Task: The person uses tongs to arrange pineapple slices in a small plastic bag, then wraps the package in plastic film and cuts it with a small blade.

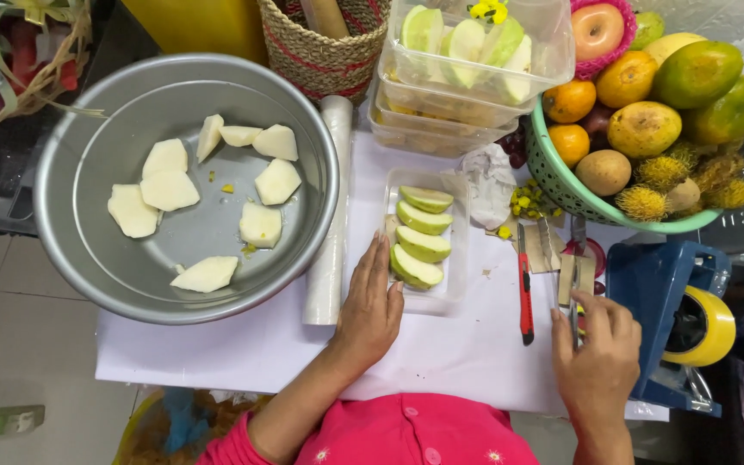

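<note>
1. Pink clothing with small buttons [406, 435] fills the bottom edge, closest to the camera; both bare forearms reach forward from it over a white-covered tabletop [441, 344].
2. Left hand [372, 306] lies flat near the tabletop's middle, fingers together and extended, fingertips touching the near left side of a clear plastic tray [462, 245]; it pinches nothing.
3. Four green-skinned fruit wedges [422, 243] sit in a row inside that tray.
4. Right hand [600, 344], near the right edge, closes its fingertips on a narrow dark tool [575, 297]; what kind of tool cannot be told.
5. Between the hands lies a red utility knife [524, 297].
6. On the left edge stands a large metal basin [79, 155] holding peeled pale fruit pieces [170, 189].
7. Toward the far right corner, a green basket [561, 185] holds mixed fruit.
</note>
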